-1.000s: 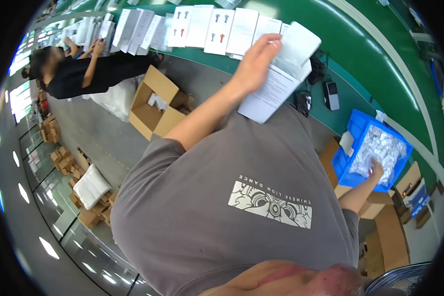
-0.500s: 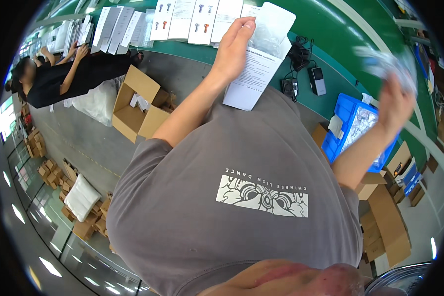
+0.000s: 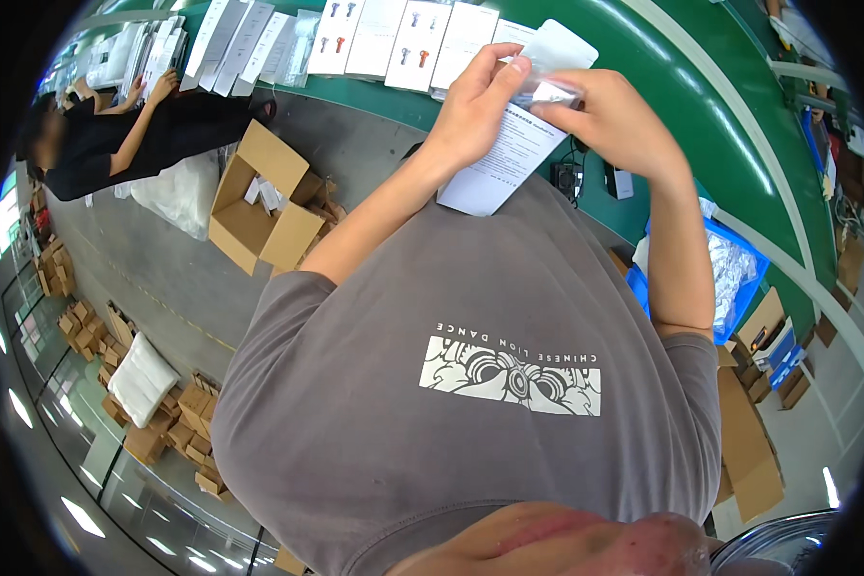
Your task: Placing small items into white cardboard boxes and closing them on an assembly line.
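My left hand (image 3: 475,110) is closed around a white printed carton (image 3: 509,163), whose end flap stands up at the far side. At the carton's opening, my right hand (image 3: 616,120) pinches a clear plastic bag (image 3: 550,93) with something pale in it. The bag is partly inside or right against the opening; I cannot tell how deep. My fingers hide much of it, and its contents are too small to name.
A green table (image 3: 720,106) bears a row of white cartons (image 3: 418,43) and a small dark device (image 3: 618,180). At right is a blue bin (image 3: 734,278) of silvery bags. An open cardboard box (image 3: 259,206) stands on the floor at left. Beyond it a person (image 3: 115,144) handles cartons.
My right hand has come left from above the blue bin, carrying the clear plastic bag to the carton's opening. My left hand still holds the carton.
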### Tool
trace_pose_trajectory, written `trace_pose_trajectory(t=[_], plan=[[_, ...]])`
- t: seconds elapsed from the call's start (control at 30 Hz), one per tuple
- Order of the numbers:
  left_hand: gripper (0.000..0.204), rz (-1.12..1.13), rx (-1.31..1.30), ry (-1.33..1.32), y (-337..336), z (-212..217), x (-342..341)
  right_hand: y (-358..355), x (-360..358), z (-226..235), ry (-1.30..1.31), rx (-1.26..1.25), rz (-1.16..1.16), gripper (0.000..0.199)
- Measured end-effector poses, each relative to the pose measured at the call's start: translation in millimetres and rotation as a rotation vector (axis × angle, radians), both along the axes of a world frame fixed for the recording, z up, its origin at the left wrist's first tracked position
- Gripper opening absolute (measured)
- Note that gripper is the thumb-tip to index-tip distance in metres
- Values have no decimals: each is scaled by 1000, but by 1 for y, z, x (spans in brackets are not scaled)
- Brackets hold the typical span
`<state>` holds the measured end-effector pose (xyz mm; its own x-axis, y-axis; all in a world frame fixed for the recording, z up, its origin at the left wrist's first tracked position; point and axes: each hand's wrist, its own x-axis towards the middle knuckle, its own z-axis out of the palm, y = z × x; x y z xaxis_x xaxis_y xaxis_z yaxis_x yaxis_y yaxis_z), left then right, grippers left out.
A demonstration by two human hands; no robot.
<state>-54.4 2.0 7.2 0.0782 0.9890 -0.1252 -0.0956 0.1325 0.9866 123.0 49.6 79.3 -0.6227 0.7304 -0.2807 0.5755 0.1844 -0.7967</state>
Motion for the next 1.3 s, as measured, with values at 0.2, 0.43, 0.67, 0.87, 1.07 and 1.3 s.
trace_pose_trajectory(t=[0.2,0.43,0.67,0.87,1.07,1.3], plan=[[46,-13,35,-15,6,10,-12,3,-19,7,278,251,-200,15],[44,87,158,-98,3,-4,-10,36,-22,13,-76,-296,533,17],[28,-173,375,28,10,-31,-61,28,-48,16,-32,-38,420,20],[24,-208,290,36,7,-21,-77,-19,-38,-34,405,282,-288,21],[26,-160,280,280,6,-39,-82,-19,-52,-43,402,75,-139,27],[26,-202,165,75,7,-24,-87,-11,-45,-45,449,-133,-164,25]])
